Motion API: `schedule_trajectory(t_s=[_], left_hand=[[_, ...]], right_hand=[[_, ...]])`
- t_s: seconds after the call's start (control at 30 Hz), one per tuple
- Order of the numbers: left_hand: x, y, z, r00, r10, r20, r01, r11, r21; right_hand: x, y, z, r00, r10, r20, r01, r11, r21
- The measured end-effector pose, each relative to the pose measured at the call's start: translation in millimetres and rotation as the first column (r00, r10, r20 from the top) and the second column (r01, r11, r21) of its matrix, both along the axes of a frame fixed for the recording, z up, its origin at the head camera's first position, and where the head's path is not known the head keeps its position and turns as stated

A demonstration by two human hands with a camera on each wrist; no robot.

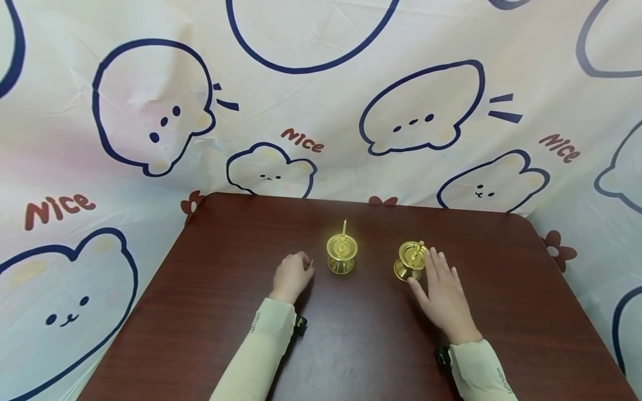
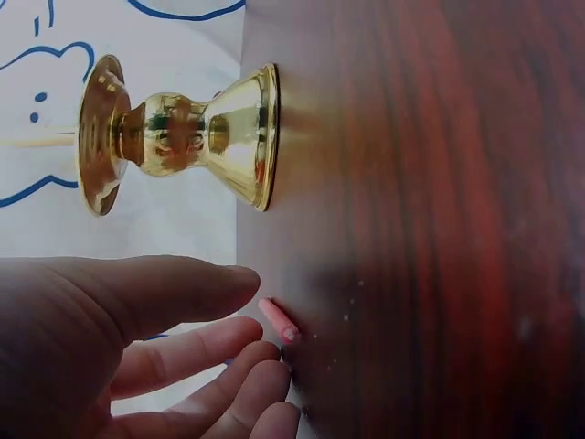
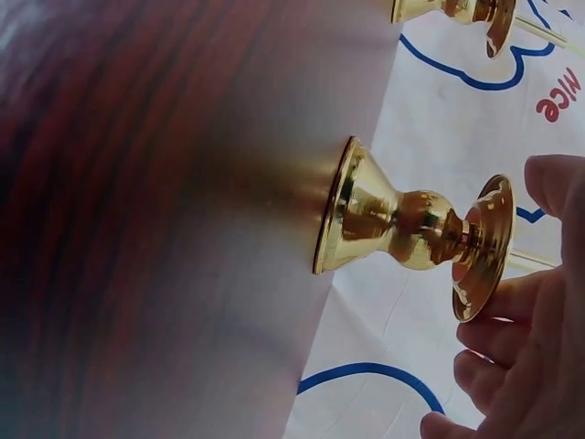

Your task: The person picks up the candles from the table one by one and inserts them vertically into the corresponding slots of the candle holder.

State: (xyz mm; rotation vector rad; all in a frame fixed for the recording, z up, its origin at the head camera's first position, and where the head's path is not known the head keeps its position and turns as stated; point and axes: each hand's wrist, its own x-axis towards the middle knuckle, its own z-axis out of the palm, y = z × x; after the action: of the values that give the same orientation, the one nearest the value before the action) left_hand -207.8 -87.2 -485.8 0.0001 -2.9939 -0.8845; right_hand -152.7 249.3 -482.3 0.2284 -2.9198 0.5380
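Standing on the table (image 1: 361, 351), the left gold holder (image 1: 340, 265) and right gold holder (image 1: 406, 272) were seen. The left hand (image 1: 291, 280) was held near a red stick (image 2: 279, 321), fingers and thumb apart. The right hand (image 1: 447, 299) was spread by the right gold holder; touching could not be told.

Got both arms (image 1: 258, 348) extended forward: fingers loosely curled on left hand (image 1: 292, 278), near-straight with thumb spread on right hand (image 1: 446, 298).

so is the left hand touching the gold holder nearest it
Apart. The left wrist view shows a clear gap between the left hand and the gold holder.
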Motion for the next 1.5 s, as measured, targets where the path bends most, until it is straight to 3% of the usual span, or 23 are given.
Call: schedule_trajectory(t_s=[0.4, 0.93, 1.5], left_hand=[[-8.1, 6.2, -7.3, 0.998, 0.03, -0.057, -0.032, 0.998, -0.044], [-9.7, 12.0, -3.7, 0.996, 0.081, -0.03, -0.083, 0.992, -0.092], [-10.5, 11.8, -2.5, 0.992, 0.117, 0.056, -0.111, 0.988, -0.106]], right_hand=[[-0.7, -1, -2.9, 1.0, 0.003, -0.008, -0.003, 1.0, -0.006], [-1.3, 0, -2.2, 1.0, 0.003, 0.007, -0.003, 1.0, 0.0], [-1.5, -1, -1.5, 1.0, 0.005, 0.009, -0.005, 1.0, -0.008]])
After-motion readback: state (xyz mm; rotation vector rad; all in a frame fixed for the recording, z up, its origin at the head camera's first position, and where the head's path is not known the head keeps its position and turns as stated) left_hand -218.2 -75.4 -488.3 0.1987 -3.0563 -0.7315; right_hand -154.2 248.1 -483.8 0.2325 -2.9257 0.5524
